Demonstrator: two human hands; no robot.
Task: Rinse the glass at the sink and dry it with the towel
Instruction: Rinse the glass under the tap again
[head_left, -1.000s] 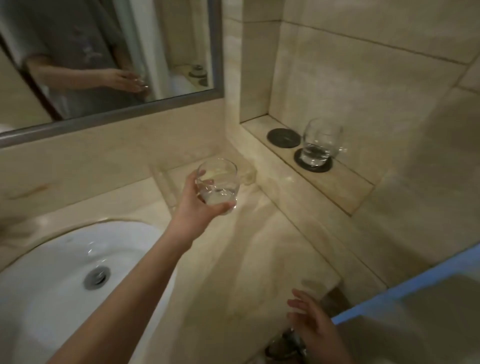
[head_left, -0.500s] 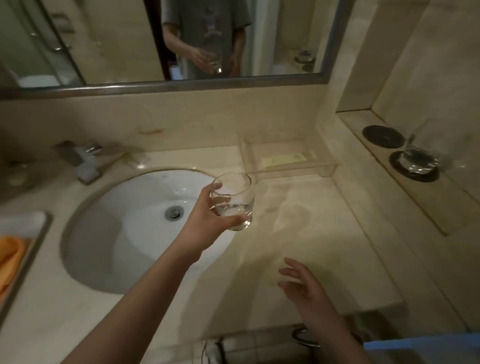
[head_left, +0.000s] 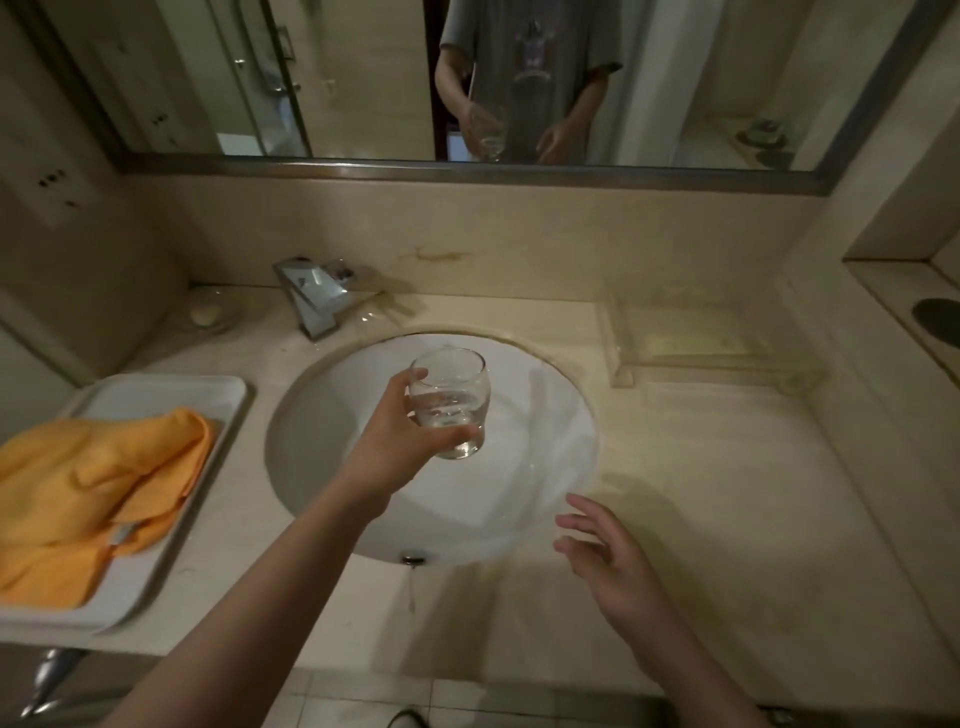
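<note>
The glass (head_left: 451, 402) stands nearly upright in the air over the sink (head_left: 545, 467), a little water in its bottom, its long axis tipped slightly right. The left hand (head_left: 397, 449) wraps it from the left side, grip closed around its lower wall. The tap (head_left: 311, 293) lies up and left of it, nearer this hand. The right hand (head_left: 605, 551) hovers spread and empty over the counter (head_left: 727, 493) edge. The towel (head_left: 88, 483) waits in the tray (head_left: 171, 387), far left.
</note>
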